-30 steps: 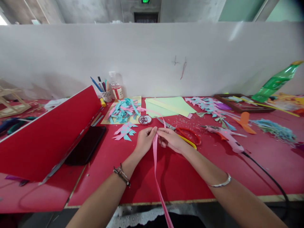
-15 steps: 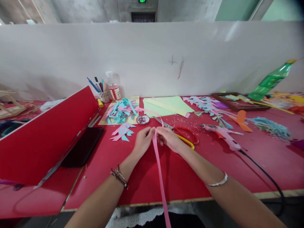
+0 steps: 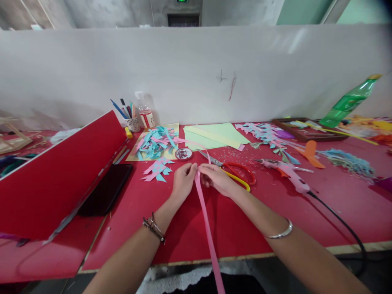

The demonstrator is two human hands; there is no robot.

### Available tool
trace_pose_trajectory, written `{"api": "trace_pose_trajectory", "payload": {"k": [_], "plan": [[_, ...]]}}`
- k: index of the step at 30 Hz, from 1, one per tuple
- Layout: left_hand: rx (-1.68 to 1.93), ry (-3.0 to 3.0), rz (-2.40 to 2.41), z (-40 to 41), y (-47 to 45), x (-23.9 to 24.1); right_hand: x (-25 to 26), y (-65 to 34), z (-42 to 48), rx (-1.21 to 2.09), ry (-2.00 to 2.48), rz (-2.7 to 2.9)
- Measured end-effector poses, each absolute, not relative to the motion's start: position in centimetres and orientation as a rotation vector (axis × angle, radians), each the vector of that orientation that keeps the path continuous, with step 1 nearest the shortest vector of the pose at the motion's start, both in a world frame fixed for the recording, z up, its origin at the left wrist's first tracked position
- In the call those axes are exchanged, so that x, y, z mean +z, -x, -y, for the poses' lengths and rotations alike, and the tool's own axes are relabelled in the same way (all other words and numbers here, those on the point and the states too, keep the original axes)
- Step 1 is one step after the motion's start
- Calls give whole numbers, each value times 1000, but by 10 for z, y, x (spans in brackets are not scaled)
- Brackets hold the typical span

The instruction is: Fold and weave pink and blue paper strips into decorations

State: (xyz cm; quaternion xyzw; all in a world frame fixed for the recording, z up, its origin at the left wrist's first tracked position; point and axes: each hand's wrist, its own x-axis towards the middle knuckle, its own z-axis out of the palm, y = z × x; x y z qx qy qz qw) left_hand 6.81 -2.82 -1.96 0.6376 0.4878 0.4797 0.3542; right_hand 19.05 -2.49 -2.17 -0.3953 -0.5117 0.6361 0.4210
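Note:
A long pink paper strip (image 3: 207, 222) runs from my fingertips down over the front edge of the red table (image 3: 245, 228). My left hand (image 3: 183, 182) and my right hand (image 3: 216, 179) meet at its upper end, and both pinch it with closed fingers. A looser part of the strip arcs up behind my fingers. Red and yellow scissors (image 3: 237, 174) lie just right of my right hand. A small pink and blue woven paper piece (image 3: 157, 169) sits left of my left hand.
A tilted red board (image 3: 58, 179) and a black phone (image 3: 105, 190) lie at the left. Behind are a pile of blue and pink strips (image 3: 157, 142), a round tin (image 3: 183, 154), a pen cup (image 3: 132, 121), green sheets (image 3: 214, 136). A pink glue gun (image 3: 289, 173) with cord and a green bottle (image 3: 349, 102) are right.
The hands stay pinched on the strip's top; the strip's hanging end has swung slightly. The view has shifted a little.

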Motion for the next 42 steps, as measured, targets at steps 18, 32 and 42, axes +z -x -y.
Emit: {"api": "trace_pose_trajectory", "payload": {"k": [18,32,42], "plan": [[1198,-1668,-1072,33,-68,-13,-17,-189,28,1567,992,1295],[1187,-1737,-1189,32,-69,-16,-15,-187,28,1536,1008,1248],[1239,-1647,-1222,32,-68,-17,-15,-187,29,1492,1022,1326]]}}
